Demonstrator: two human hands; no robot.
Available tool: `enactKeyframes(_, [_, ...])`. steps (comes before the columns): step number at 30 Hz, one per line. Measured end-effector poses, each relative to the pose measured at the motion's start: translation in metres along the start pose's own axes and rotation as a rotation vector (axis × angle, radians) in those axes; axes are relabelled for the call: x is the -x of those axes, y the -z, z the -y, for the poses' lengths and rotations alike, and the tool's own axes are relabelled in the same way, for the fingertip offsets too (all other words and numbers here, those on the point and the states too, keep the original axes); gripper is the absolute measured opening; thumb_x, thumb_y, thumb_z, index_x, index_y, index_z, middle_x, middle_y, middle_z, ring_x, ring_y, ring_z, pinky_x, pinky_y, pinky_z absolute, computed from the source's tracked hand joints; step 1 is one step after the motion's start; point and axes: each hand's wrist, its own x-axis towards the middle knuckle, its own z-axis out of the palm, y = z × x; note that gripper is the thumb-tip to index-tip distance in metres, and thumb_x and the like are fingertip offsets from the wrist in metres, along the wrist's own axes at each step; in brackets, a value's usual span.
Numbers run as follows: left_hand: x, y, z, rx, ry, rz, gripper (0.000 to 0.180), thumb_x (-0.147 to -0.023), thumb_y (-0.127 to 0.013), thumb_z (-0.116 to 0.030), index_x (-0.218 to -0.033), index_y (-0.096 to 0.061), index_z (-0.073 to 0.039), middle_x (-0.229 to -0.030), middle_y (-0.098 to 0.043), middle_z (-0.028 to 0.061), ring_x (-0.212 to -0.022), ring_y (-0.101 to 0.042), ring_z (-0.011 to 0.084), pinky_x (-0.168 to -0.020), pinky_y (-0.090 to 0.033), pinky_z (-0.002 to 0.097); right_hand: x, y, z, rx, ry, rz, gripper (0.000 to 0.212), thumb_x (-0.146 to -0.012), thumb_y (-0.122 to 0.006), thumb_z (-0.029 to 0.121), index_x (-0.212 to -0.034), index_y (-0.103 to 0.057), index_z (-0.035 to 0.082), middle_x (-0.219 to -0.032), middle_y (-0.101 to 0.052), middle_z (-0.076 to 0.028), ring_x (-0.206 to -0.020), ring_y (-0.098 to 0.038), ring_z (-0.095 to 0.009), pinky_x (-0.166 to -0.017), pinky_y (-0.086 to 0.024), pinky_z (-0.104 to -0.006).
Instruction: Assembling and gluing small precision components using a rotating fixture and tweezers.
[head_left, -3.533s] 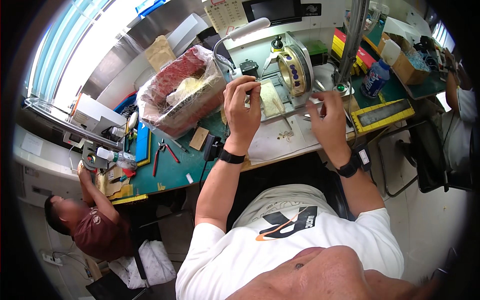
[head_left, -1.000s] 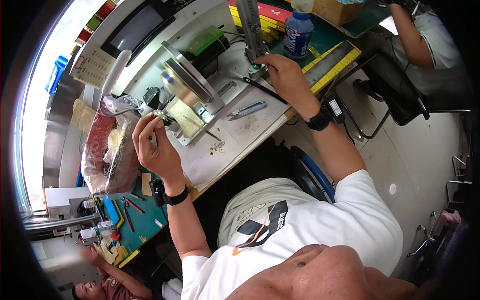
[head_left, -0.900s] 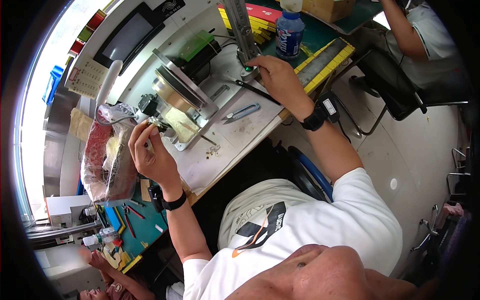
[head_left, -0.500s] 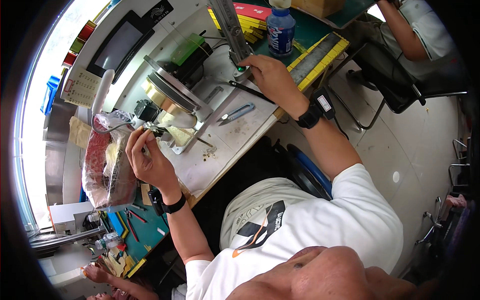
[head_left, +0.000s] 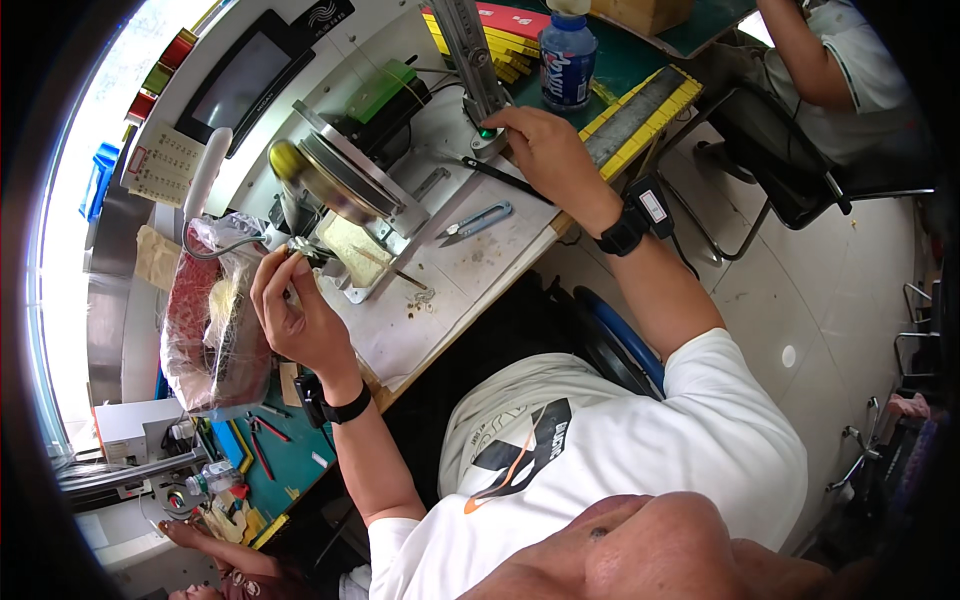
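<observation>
My left hand [head_left: 300, 312] is closed in a pinch beside a small metal fitting [head_left: 310, 248] at the machine's near left. Whatever lies between those fingertips is too small to make out. Just right of it, the machine's round wheel [head_left: 340, 178] is blurred, with a yellow rim showing. A pale tray [head_left: 355, 252] lies below the wheel. My right hand [head_left: 560, 160] reaches to the base of a metal column [head_left: 470, 60]. Its outstretched index finger touches beside a green-lit button [head_left: 487, 133], thumb apart, the other fingers partly hidden. Blue-handled thread snips [head_left: 476, 224] lie between the hands.
A black pen-like stick [head_left: 500, 178] lies near the right wrist. Behind stand a blue bottle [head_left: 567, 60] and a yellow-edged block [head_left: 640, 120]. A plastic-wrapped red bin [head_left: 215, 320] is left of my left hand. Other people work at far right and lower left.
The wheel has turned: its gold, cylinder-like parts now appear as a blurred yellow rim, uncovering more of the tray. Both my hands keep nearly the same places.
</observation>
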Motion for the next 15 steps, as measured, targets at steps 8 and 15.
enactKeyframes(8, [-0.0005, -0.0008, -0.0014, 0.020, 0.001, 0.002, 0.010, -0.105, -0.079, 0.001, -0.115, -0.081, -0.001, -0.128, -0.079, 0.0122, -0.118, -0.075, 0.0264, -0.104, -0.059, 0.0399, -0.0004, -0.0006, 0.0001, -0.002, 0.008, -0.001, 0.030, -0.102, -0.062, -0.007, -0.125, -0.079, 0.003, -0.116, -0.079, -0.020, -0.105, -0.077, -0.040, -0.092, -0.060, -0.0449])
enactKeyframes(15, [-0.0007, 0.0008, -0.0014, -0.015, -0.006, 0.007, 0.011, -0.104, -0.079, 0.001, -0.114, -0.081, -0.002, -0.127, -0.079, 0.0117, -0.118, -0.075, 0.0262, -0.104, -0.059, 0.0397, -0.0004, 0.0009, 0.0021, -0.005, 0.007, 0.003, 0.031, -0.102, -0.061, -0.007, -0.125, -0.079, 0.003, -0.116, -0.079, -0.020, -0.105, -0.077, -0.040, -0.092, -0.060, -0.0444])
